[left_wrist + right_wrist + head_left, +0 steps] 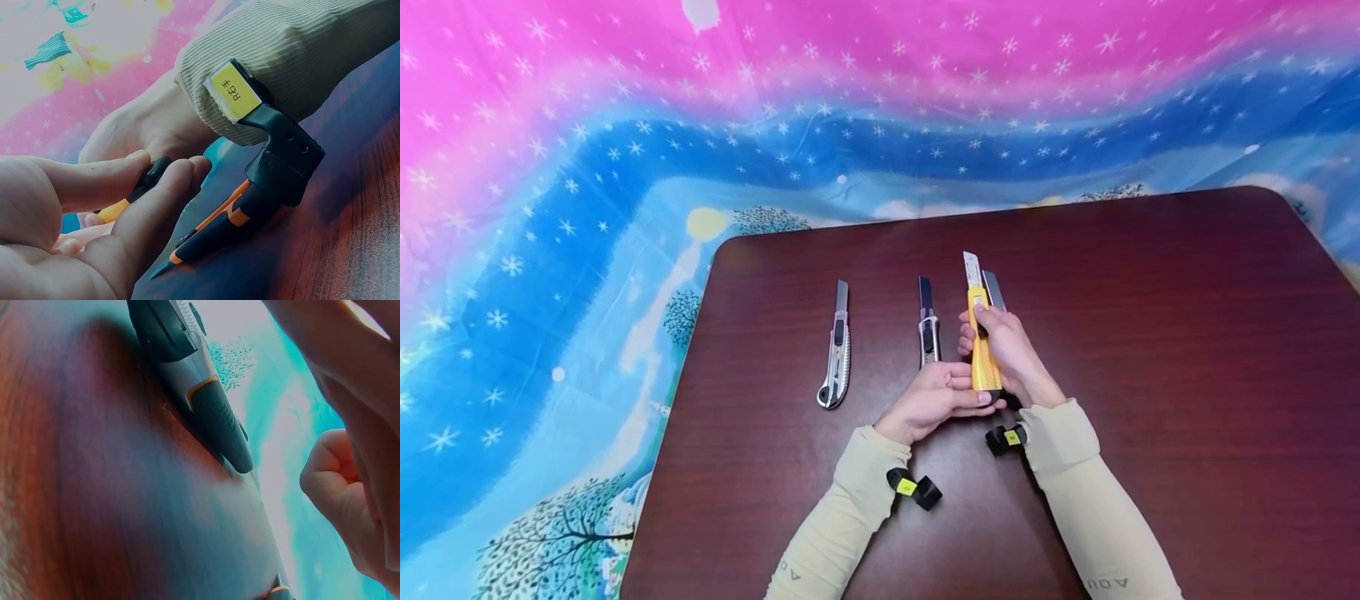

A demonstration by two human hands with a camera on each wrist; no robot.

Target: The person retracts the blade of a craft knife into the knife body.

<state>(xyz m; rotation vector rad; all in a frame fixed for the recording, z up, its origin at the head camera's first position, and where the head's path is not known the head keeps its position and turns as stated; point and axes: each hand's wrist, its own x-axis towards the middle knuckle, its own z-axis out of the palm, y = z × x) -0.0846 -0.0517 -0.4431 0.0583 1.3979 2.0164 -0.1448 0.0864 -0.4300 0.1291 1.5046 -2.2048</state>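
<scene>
Both hands hold a yellow utility knife point(983, 367), its silver blade point(972, 268) extended and pointing toward the table's far edge. Around its body curls my right hand point(1017, 346), with the thumb lying along the front by the slider. My left hand point(934, 392) pinches the knife's black end point(150, 178) between thumb and fingers. A second utility knife point(994, 292) with a black and orange handle point(219, 222) lies behind and below the right hand, mostly covered in the head view.
Left of the hands lies a silver and black utility knife point(928, 333), its lower end behind the left hand. Farther left is another silver utility knife point(838, 358), blade out. The dark wooden table point(1187, 375) meets a pink and blue patterned cloth point(850, 100) behind.
</scene>
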